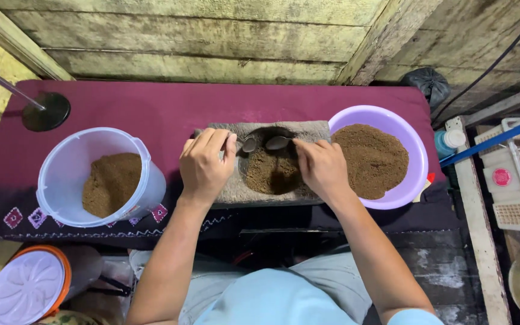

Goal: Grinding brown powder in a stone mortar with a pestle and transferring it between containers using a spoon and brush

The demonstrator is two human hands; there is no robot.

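Note:
A grey stone mortar [224, 189] sits mid-table with brown powder [272, 171] in its hollow. My left hand [206, 162] grips a metal spoon [248, 144] whose bowl hangs over the hollow's far rim. My right hand [322, 167] grips a second spoon [277, 142], its bowl beside the first one. A clear plastic bucket [70, 157] at the left lies tilted and holds brown powder [111, 182]. To the right, a purple basin [417, 157] is filled with more of the same powder [371, 159].
A maroon cloth [151, 111] covers the table, against a wooden plank wall. A black round stand base [46, 111] with a metal rod stands far left. An orange-rimmed white-lidded container [26, 287] is low left. A white plastic basket [513, 180] and a blue-capped bottle [449, 142] are right.

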